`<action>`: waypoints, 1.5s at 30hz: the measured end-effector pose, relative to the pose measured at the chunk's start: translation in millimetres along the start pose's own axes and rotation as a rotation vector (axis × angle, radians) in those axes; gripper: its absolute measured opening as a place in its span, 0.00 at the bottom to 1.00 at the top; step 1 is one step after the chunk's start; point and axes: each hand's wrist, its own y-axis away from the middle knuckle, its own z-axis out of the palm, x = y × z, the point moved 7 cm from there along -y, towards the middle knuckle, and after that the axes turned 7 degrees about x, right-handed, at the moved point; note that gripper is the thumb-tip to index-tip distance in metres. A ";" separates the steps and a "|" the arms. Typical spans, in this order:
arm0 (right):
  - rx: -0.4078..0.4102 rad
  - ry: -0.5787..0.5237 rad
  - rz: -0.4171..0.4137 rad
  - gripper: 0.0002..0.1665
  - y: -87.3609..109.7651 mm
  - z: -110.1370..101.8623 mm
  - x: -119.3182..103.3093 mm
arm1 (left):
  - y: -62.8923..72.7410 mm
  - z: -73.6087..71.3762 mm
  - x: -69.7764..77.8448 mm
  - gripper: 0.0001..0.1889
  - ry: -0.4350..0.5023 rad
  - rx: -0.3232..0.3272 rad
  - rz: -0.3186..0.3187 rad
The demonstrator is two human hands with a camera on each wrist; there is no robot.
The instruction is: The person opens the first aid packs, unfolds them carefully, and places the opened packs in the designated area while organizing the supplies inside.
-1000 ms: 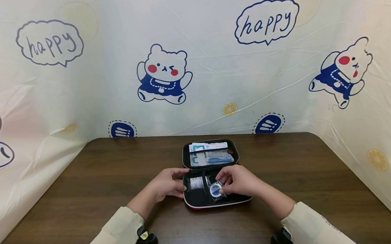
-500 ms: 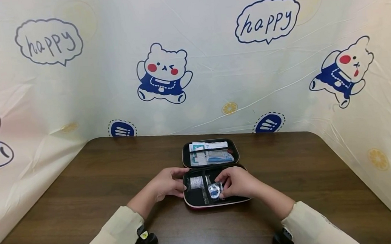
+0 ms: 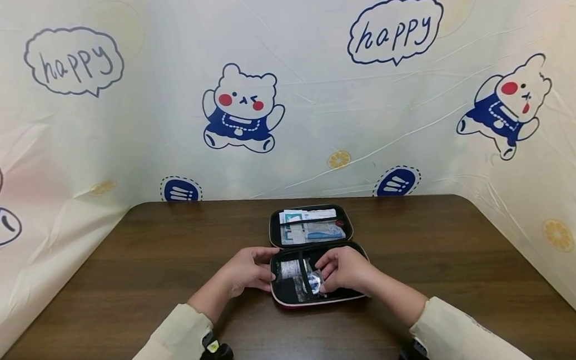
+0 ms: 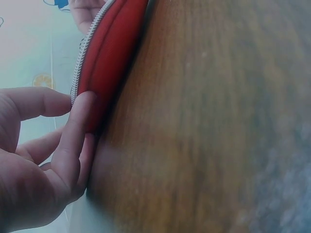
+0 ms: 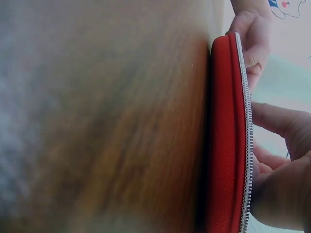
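Observation:
A red zip case with a black lining [image 3: 288,294] lies unfolded on the table. My left hand [image 3: 246,272] grips its left edge; in the left wrist view the thumb [image 4: 80,121] presses the red side below the zip teeth. Over the case's near half, my right hand [image 3: 346,268] pinches a small clear packet with a round blue-and-white piece [image 3: 315,282] inside, close to the divider strap [image 3: 304,273]. The right fingertips dip behind the zip rim in the right wrist view. A white packet [image 3: 289,269] sits in the left compartment.
The case's lid half [image 3: 274,231] leans back, with white and blue packets [image 3: 317,232] under an elastic strap. Brown wooden table [image 3: 171,238] surrounds the case; a printed cloth [image 3: 313,117] hangs behind it.
My right hand has shifted slightly left with the packet, which now overlaps the divider and is turned more edge-on. The left hand stays on the case's edge.

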 end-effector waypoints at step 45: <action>-0.042 -0.381 0.158 0.13 9.0 22.0 -4.0 | -2.7 -0.2 0.1 0.32 -0.027 -0.003 0.019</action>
